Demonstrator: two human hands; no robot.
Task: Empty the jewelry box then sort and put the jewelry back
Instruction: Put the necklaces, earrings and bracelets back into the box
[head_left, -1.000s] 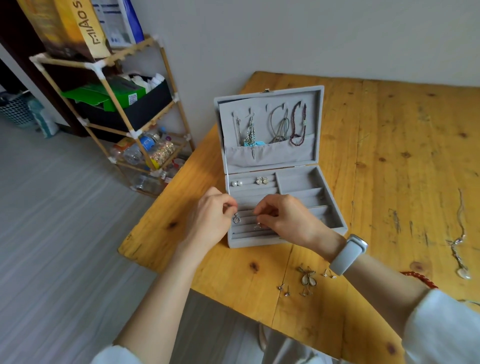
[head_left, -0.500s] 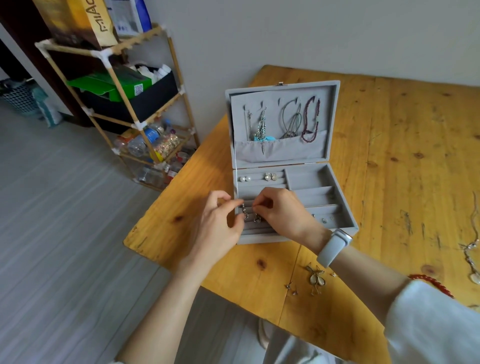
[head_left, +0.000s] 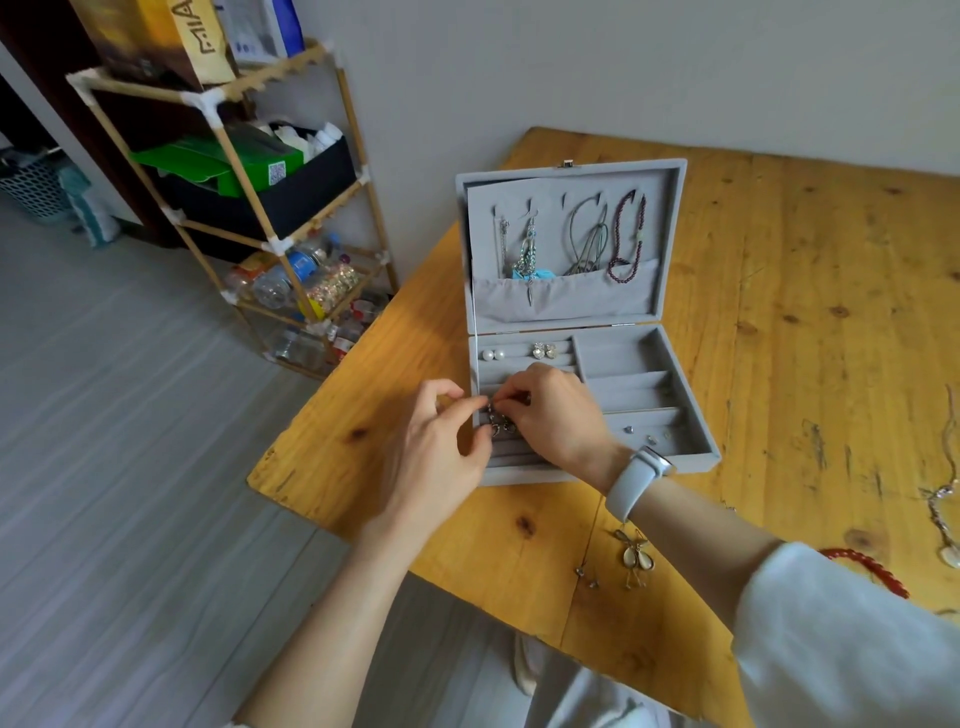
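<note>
Grey velvet jewelry box (head_left: 670, 249) sits open on the wooden table (head_left: 805, 312). Left hand (head_left: 436, 447) and right hand (head_left: 550, 415) both pinch small silver earrings (head_left: 500, 422) over its ring-roll slots.

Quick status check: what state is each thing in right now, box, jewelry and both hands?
Box: lid open, upright.
Lid pocket: necklaces hang into it.
Pearl studs: seated in top ring row.
Earrings: pinched by both hands over ring rows.
Left hand: pinching.
Right hand: pinching.
Flower pendant: loose on table.
</note>
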